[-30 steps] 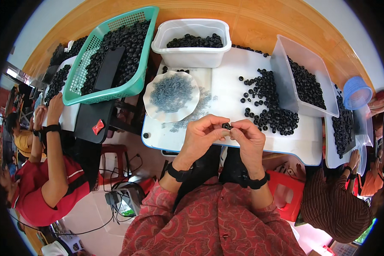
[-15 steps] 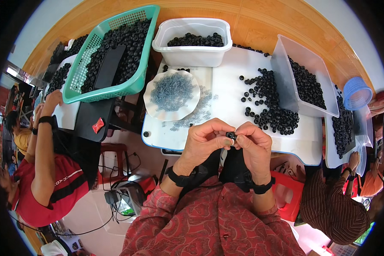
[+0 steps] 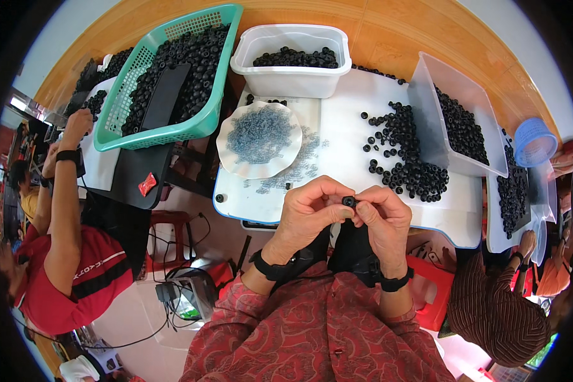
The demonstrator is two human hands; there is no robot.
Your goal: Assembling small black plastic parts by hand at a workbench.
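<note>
A small black round part with a hole in its middle (image 3: 349, 201) is held just off the table's front edge. My left hand (image 3: 313, 207) pinches it between thumb and forefinger. From the other side, the fingertips of my right hand (image 3: 386, 218) close against it; its other fingers are curled. Loose black round parts of the same look (image 3: 420, 180) lie heaped on the white table (image 3: 337, 134) beyond my right hand. Past my left hand, a white wavy-rimmed plate (image 3: 225, 156) bears many tiny clear bluish rings (image 3: 258, 135), and more lie scattered beside it.
A white tub (image 3: 290, 84), a translucent bin (image 3: 426, 118) and a green basket (image 3: 178, 135) hold black parts. A co-worker in red (image 3: 76, 280) sits at the left; another in stripes (image 3: 500, 312) is at the right. A blue basket (image 3: 533, 143) stands far right.
The black part has turned a little between my fingertips, and its hole shows more. Both hands have shifted slightly right. The co-worker at the left has reached farther up the side table.
</note>
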